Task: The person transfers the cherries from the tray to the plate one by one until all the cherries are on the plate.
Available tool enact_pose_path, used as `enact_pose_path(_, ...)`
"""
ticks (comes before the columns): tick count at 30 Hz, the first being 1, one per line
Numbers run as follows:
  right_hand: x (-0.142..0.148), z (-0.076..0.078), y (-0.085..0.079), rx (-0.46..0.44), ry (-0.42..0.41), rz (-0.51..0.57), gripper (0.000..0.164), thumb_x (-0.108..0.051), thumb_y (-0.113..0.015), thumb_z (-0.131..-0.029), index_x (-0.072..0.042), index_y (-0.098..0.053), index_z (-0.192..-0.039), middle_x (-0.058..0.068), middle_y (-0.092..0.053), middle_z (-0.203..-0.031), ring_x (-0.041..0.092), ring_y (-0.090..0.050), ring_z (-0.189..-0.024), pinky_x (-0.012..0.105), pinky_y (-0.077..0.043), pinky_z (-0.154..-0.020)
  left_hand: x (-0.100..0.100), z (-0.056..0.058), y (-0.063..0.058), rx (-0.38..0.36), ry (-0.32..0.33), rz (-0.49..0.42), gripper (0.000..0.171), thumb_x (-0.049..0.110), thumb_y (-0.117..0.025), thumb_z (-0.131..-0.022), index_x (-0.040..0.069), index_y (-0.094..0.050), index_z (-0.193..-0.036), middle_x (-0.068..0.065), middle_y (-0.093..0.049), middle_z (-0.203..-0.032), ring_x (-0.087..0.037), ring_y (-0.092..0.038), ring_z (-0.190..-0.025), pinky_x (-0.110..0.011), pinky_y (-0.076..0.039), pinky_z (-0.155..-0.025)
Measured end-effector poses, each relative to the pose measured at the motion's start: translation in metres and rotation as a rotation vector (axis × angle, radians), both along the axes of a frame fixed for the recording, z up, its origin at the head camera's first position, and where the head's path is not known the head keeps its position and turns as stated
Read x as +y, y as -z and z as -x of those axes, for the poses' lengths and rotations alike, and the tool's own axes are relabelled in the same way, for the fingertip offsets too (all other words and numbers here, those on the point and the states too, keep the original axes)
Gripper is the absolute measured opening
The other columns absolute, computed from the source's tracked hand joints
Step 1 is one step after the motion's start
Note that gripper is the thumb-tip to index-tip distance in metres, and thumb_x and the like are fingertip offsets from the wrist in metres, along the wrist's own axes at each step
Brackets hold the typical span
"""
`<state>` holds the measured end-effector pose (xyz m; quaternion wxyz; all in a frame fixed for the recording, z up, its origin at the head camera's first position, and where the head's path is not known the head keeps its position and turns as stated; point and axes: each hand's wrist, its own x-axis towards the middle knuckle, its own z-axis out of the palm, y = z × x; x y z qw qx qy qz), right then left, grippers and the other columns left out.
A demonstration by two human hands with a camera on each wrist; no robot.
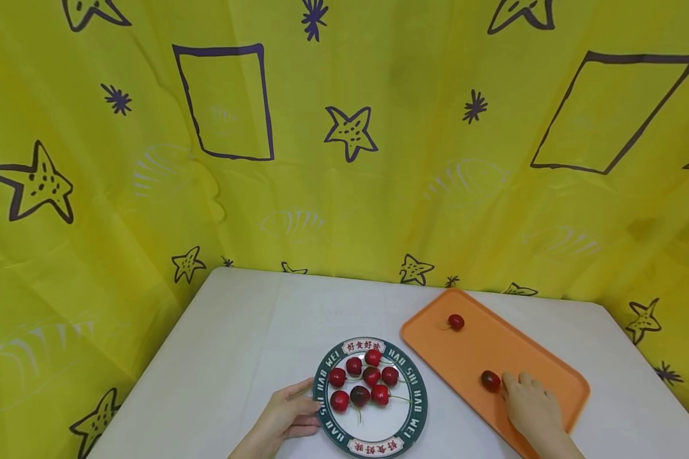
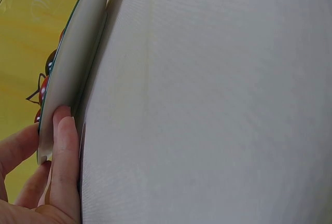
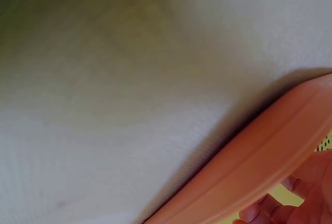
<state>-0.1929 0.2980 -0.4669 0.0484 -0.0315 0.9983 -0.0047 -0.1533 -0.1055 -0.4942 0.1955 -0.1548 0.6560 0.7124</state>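
Note:
My left hand (image 1: 289,411) holds the left rim of a round white plate (image 1: 373,424) with a dark green border. In the left wrist view the thumb is at the rim, with other fingers against the plate's underside. Several red cherries (image 1: 371,376) with green stems lie on the plate. My right hand (image 1: 531,405) is over an orange tray (image 1: 465,357), its fingertips beside a dark red cherry (image 1: 490,381). No stem shows on that cherry, and whether the fingers pinch it is hidden. Another cherry (image 1: 456,322) lies near the tray's far end.
Plate and tray stand side by side on a white table (image 1: 235,344), the tray set at a slant. Behind and beside the table hangs a yellow curtain (image 1: 379,191) printed with starfish and frames. The tray's raised edge (image 3: 249,156) shows in the right wrist view.

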Motion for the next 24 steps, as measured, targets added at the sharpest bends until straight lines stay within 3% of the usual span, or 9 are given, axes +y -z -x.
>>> enact_pose_path(6, 0.000, 0.000, -0.001, 0.019, -0.018, 0.002, 0.020, -0.010, -0.054, -0.088, 0.000, -0.055, -0.106, 0.018, -0.053, -0.089, 0.039, -0.052, -0.084, 0.053, -0.046, -0.066, 0.000, 0.000, 0.001, 0.002, -0.001, 0.000, 0.063, 0.007, -0.062, -0.082, -0.002, -0.036, -0.138, -0.009, -0.070, -0.080, -0.022, -0.068, -0.070, -0.033, -0.057, -0.064)
enact_pose_path(12, -0.006, -0.003, -0.007, 0.124, -0.059, 0.023, 0.017, -0.010, -0.057, -0.087, -0.002, -0.056, -0.103, 0.017, -0.054, -0.087, 0.039, -0.054, -0.083, 0.054, -0.046, -0.065, 0.001, 0.000, 0.000, -0.004, -0.006, 0.002, 0.063, 0.006, -0.062, -0.081, -0.002, -0.035, -0.138, -0.009, -0.069, -0.080, -0.022, -0.068, -0.069, -0.034, -0.057, -0.064)
enact_pose_path(24, -0.037, -0.003, -0.036, 0.180, -0.130, 0.025, 0.015, -0.015, -0.060, -0.087, -0.007, -0.058, -0.099, 0.007, -0.047, -0.076, 0.025, -0.047, -0.068, 0.041, -0.043, -0.055, 0.000, 0.000, -0.001, -0.010, -0.010, 0.006, 0.064, 0.007, -0.062, -0.081, -0.002, -0.034, -0.138, -0.009, -0.070, -0.080, -0.022, -0.068, -0.070, -0.033, -0.057, -0.064)
